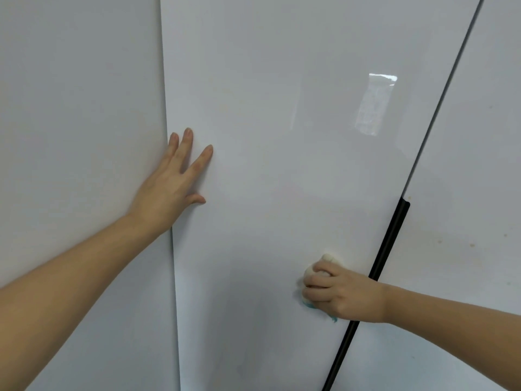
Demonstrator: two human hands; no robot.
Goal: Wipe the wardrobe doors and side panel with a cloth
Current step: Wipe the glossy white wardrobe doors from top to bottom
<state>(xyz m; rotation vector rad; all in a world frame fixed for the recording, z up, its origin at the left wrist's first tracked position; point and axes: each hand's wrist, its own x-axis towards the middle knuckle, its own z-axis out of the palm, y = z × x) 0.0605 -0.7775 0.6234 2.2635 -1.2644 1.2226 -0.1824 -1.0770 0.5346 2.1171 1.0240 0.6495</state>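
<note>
A glossy white wardrobe door (282, 136) fills the middle of the view. My left hand (172, 182) lies flat against its left edge with the fingers spread and straight. Lower right, my right hand (338, 289) grips a bunched cream cloth with a teal edge (327, 259) and presses it on the door, just left of the black handle strip (389, 244). Most of the cloth is hidden under my fingers. A second white door (473, 193) stands to the right. The white side panel (79, 122) is on the left.
A thin dark gap (448, 80) separates the two doors above the handle strip. The right door carries small brownish specks (473, 244). A bright window reflection (375, 105) shows on the middle door.
</note>
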